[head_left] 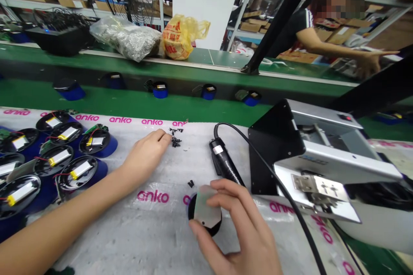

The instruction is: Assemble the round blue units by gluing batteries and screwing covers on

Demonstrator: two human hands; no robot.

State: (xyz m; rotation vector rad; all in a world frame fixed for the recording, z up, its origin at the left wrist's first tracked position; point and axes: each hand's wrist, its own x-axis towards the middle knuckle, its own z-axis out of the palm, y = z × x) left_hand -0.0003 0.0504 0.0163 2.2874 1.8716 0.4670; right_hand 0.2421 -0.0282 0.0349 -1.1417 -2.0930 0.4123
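Note:
My left hand [146, 152] reaches out over the white wrap-covered bench, its fingers pressed together at the edge of a small pile of black parts [176, 141]. What its fingertips pinch, if anything, is hidden. Nearer to me, the thumb and fingers of my right hand [245, 227] close around a grey metal plate [208, 212] with clipped corners. That plate lies over a round dark housing [213, 230], mostly covered by the plate and my hand. A couple of loose black bits [191, 184] lie just beyond it. A black corded electric screwdriver [226, 161] rests beyond my right hand.
Several blue round housings [108, 146] with batteries and wires crowd the left. A silver-and-black machine [338, 150] stands at right, with a black cable [284, 189] crossing before it. More blue housings [209, 91] sit on the green conveyor [180, 109]. Another person's arm [335, 49] extends at upper right.

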